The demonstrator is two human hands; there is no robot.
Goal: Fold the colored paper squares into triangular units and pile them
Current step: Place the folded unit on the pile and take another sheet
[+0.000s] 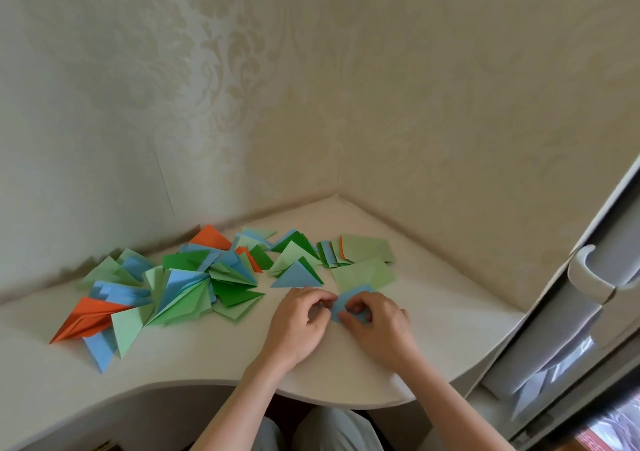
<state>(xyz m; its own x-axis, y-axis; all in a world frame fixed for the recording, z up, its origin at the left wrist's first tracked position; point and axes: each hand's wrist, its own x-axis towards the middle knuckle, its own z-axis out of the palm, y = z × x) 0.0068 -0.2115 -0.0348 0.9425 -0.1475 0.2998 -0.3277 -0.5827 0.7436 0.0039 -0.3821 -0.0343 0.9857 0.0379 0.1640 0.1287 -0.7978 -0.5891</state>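
Two hands at 6 o'clock: left hand (298,315) and right hand (375,319) both pinch one blue square (349,303) flat on the desk (207,364), likely so the surface backs the crease. Blue triangle (297,275) just beyond, at 12 o'clock. Unfolded stack (360,251) at 1 o'clock, within the right hand's reach. Pile (180,284) of green, blue and orange units spreads to 10 o'clock, apart from the folding spot. Cabinet handle (588,277) at 3 o'clock. No writing or labels legible.
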